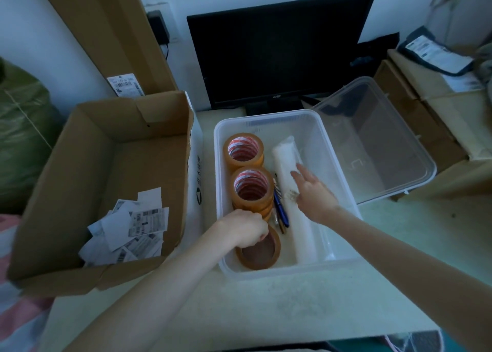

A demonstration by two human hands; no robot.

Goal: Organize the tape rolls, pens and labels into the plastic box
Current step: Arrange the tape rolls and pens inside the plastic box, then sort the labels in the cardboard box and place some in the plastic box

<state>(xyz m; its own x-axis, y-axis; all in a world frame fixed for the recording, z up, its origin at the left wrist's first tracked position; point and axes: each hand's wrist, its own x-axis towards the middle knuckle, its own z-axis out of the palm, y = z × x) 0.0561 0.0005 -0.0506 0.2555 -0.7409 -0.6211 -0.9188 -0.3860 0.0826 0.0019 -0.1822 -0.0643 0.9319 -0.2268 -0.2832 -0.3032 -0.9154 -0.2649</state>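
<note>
A clear plastic box (pixel 269 117) stands on the table before a monitor. Inside along its left side are two stacks of brown tape rolls (pixel 243 149) (pixel 251 189) and a single brown tape roll (pixel 262 256) at the near end. My left hand (pixel 243 229) grips the rim of that near roll. Pens (pixel 279 205), one of them blue, lie beside the rolls. A long white wrapped roll (pixel 286 152) lies lengthwise in the middle. My right hand (pixel 314 194) rests on it with fingers spread. Loose labels (pixel 133 226) lie in a cardboard box (pixel 87 144) at left.
The box's clear lid (pixel 378 138) leans open at the right. A black monitor (pixel 277 48) stands behind. Stacked cardboard boxes (pixel 426 106) sit at far right, a green bag (pixel 21 128) at far left. Bare tabletop (pixel 266 306) lies in front.
</note>
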